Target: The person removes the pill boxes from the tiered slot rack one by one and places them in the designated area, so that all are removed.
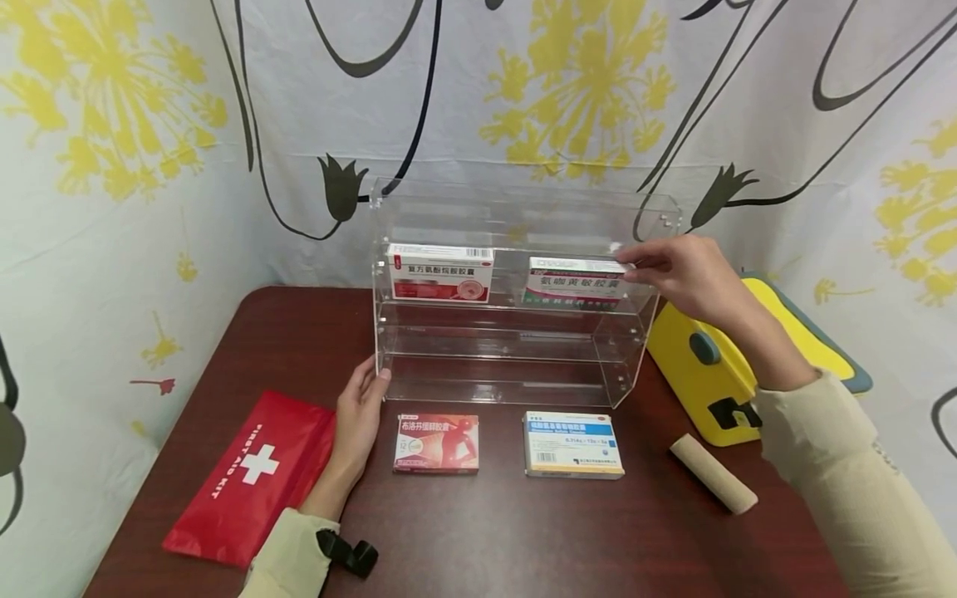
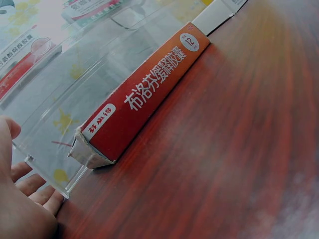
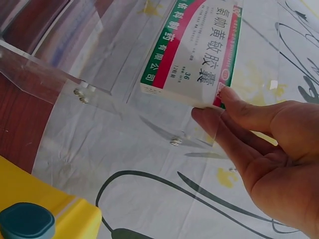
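Beige sleeve [image 1: 852,473] is nearest; right hand [image 1: 691,274], almost closed, pinches the green-edged box [image 1: 571,286]; left hand [image 1: 357,419] grips the clear rack [image 1: 486,390], which should not slide

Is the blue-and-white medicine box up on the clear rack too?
No, the blue-and-white box lies flat on the dark table, in front of the clear rack.
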`<state>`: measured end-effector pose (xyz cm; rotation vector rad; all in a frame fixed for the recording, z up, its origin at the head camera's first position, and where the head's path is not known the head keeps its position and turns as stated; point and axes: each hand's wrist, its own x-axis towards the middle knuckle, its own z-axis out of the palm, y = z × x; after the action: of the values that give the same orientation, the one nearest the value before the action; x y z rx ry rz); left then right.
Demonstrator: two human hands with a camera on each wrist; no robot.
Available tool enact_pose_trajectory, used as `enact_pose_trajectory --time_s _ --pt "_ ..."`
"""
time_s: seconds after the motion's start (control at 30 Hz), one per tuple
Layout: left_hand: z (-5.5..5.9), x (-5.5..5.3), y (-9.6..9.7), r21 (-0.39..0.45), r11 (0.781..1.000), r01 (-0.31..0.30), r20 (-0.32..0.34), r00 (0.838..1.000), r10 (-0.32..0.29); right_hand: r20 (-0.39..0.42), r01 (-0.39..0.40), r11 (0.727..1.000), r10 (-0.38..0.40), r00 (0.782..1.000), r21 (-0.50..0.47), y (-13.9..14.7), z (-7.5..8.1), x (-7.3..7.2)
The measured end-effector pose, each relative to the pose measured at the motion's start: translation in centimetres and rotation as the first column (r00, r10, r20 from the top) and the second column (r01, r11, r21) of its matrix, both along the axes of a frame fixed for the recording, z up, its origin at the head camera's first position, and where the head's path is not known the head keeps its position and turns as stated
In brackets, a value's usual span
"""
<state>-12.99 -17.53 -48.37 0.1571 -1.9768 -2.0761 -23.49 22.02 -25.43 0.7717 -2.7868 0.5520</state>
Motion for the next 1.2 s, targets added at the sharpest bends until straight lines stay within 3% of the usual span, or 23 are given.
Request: enact_pose_trajectory --time_s 0.3,0.57,0.87,1.2 --pt "0.1 0.0 0.1 -0.013 1.000 -0.008 0.006 1.000 0.008 -0.034 0.007 1.000 -0.007 0.999 -0.017 0.4 0.3 0.1" --pt "0.0 0.1 0.0 -0.003 1.000 -0.003 0.003 1.000 0.003 -0.037 0.058 0.998 -0.060 0.998 -0.037 0.8 1.6 0.6" --pt "0.1 0.1 0.0 -0.004 1.000 0.002 0.001 1.000 -0.002 -0.176 0.026 0.994 -0.046 0.983 -0.110 1.4 3.6 0.8" --pt "0.1 0.0 0.0 -0.011 1.000 -0.008 0.015 1.000 0.008 -0.163 0.038 0.993 -0.056 0.985 -0.109 1.6 4.7 1.5"
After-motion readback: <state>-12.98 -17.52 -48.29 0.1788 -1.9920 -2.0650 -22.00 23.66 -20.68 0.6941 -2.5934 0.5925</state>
